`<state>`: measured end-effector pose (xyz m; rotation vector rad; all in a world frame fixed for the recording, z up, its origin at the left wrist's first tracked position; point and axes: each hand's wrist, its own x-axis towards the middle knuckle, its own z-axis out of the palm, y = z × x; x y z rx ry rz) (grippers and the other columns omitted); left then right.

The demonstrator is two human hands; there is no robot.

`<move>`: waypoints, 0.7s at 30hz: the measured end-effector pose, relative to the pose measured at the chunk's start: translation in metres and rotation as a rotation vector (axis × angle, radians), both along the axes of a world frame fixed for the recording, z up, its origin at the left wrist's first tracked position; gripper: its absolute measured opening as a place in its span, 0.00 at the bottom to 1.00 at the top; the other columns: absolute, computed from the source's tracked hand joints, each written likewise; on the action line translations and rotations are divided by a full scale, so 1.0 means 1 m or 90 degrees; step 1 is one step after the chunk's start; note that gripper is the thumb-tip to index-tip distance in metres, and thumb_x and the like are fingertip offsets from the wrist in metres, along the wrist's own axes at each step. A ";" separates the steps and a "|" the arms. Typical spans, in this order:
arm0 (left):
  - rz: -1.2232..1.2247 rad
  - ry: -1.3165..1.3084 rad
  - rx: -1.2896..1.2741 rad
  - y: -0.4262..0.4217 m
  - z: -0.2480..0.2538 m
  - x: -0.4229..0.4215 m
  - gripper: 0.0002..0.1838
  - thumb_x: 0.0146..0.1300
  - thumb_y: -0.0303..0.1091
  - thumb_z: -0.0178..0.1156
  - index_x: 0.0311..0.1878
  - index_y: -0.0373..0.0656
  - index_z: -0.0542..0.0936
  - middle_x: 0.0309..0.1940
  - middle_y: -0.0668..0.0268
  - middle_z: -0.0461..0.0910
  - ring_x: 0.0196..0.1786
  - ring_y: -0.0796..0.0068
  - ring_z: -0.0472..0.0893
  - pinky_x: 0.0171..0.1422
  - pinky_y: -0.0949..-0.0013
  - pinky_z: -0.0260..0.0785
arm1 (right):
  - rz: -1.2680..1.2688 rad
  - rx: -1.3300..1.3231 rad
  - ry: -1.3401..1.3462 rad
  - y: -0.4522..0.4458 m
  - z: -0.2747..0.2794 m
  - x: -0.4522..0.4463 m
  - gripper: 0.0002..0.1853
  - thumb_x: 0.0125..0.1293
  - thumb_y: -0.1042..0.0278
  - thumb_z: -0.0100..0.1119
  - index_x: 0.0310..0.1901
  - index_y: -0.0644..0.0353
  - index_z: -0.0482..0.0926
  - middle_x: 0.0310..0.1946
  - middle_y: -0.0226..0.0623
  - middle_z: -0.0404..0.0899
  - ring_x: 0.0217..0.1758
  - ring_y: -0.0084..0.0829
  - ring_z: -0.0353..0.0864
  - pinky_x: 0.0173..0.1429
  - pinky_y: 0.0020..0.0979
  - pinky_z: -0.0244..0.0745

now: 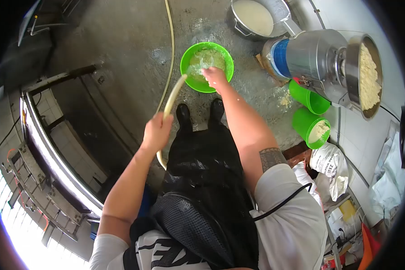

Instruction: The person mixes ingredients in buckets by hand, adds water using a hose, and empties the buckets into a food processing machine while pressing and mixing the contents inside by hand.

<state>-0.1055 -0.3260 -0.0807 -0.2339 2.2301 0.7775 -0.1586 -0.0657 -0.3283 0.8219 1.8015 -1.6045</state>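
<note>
Left hand: closed around the smooth, curved, pale hose.
Right hand: held over the bowl, flecked with white; fingers curled, any grip cannot be told.
Bowl: round, green; set on rough, stained floor; pale, wet contents held.

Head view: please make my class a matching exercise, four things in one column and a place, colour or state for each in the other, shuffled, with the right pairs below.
Column one
1. Left hand
2. Right hand
3. Metal pot
4. Boots

Column two
A. Holding whitish liquid
B. Black
C. Over the green basin
D. Wrapped around the hose

Right pairs: 1-D, 2-C, 3-A, 4-B
</note>
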 end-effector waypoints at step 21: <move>-0.126 0.035 -0.119 0.035 -0.132 -0.091 0.22 0.77 0.48 0.52 0.50 0.34 0.80 0.43 0.39 0.85 0.52 0.34 0.83 0.60 0.41 0.75 | -0.121 0.412 -0.036 0.035 -0.134 0.060 0.21 0.66 0.67 0.62 0.60 0.63 0.75 0.51 0.59 0.85 0.57 0.59 0.84 0.61 0.51 0.79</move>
